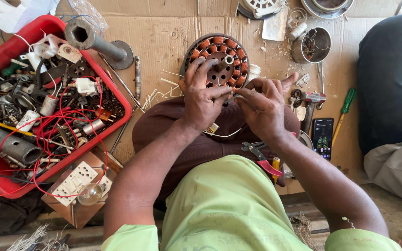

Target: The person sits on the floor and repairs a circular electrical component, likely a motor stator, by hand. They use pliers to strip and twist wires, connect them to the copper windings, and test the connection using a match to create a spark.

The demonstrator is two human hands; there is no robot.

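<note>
**Stator held on lap, both hands at its near rim**

Far left: red tray (117, 100) packed with loose parts and red wire, kept within reach. Below it, switch board (73, 181) with clear bulb (90, 194), set aside. Beside tray, steel pipe tool (94, 39) lying on cardboard floor cover (164, 42). Centre: wound stator (217, 58), copper coils ringing a hub, propped against knees, presumably to steady it. Left hand (203, 95) spread over near rim, grip pressed on stator. Right hand (264, 104) fingertips pinched together at same edge; on a fine wire or not, cannot tell. Pliers (261, 155) parked on lap. Right: hammer (310, 104), phone (323, 137), green screwdriver (345, 109).
</note>
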